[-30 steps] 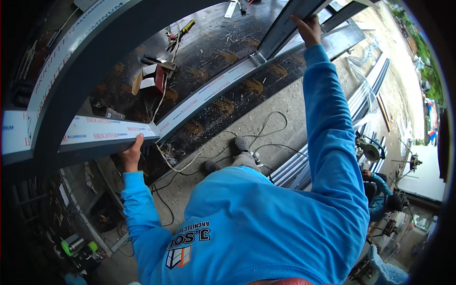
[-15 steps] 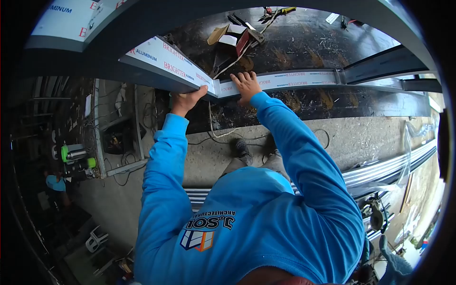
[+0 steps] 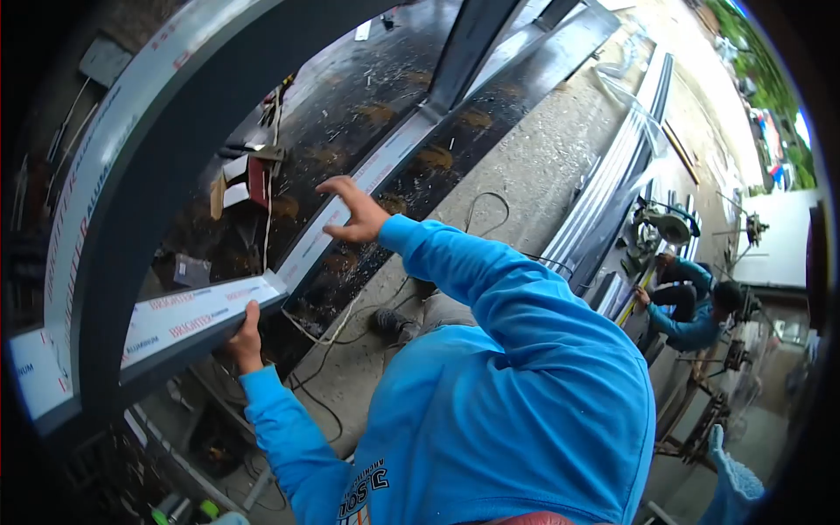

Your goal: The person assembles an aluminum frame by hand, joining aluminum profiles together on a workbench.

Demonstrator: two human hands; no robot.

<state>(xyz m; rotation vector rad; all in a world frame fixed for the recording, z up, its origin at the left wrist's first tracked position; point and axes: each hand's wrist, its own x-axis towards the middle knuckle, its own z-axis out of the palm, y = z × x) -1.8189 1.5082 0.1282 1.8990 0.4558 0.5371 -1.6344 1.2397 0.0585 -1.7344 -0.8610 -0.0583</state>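
Observation:
A large grey aluminium frame with white protective film printed in red stands over a dark workbench. My left hand grips the underside of the frame's lower bar near its corner joint. My right hand hovers with fingers spread just above the film-covered side bar, touching nothing that I can make out. Both arms wear bright blue sleeves.
A small red and white box and tools lie on the bench. Cables run over the concrete floor. Long aluminium profiles lie at the right. A person in blue crouches by a chop saw.
My right hand has lifted off the side bar and now hovers open above it. My left hand keeps its grip under the lower bar. The view has swung round to the right.

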